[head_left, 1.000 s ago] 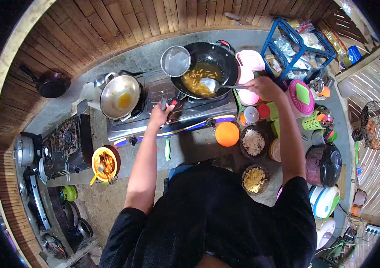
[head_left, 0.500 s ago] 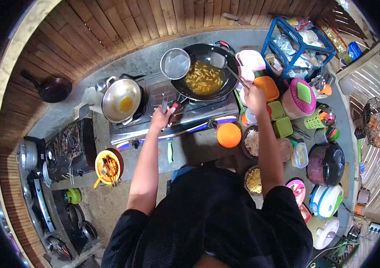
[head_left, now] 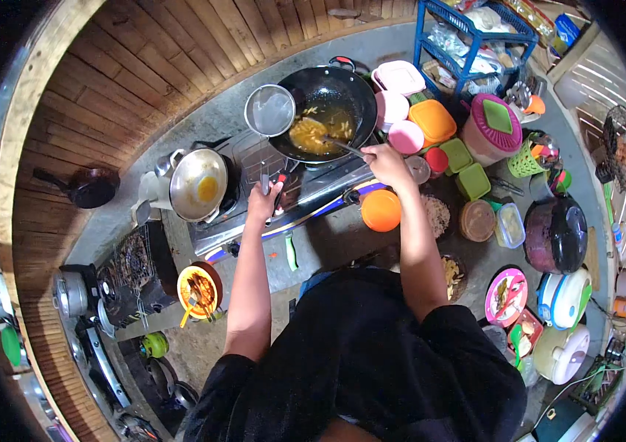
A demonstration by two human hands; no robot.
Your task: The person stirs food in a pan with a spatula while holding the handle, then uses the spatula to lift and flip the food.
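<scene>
My left hand [head_left: 263, 204] is closed around the handle of a round mesh strainer [head_left: 269, 110], which hangs over the wok's left rim. The red-and-black wok handle lies against the same fingers; whether they grip it too is unclear. The black wok [head_left: 364, 110] sits on the stove with oil and pale yellow pieces [head_left: 308, 135] in it. My right hand [head_left: 388, 165] is wrapped around the handle of a spatula [head_left: 345, 146], gripping it from the wok's right side. The spatula's blade is down among the pieces, mostly hidden by them and the oil.
On the stove [head_left: 243, 225] a second, light-coloured pan [head_left: 194, 197] holds a little yellow liquid. Plastic containers, including an orange lid [head_left: 381, 211], crowd the right side. A bowl with red sauce [head_left: 199, 292] stands at left. A green-handled knife [head_left: 291, 253] lies before the stove.
The spatula has come down from the wok's far right side into the pieces, gathering them leftward. My right hand has moved left and slightly down. The whole view has tilted a little.
</scene>
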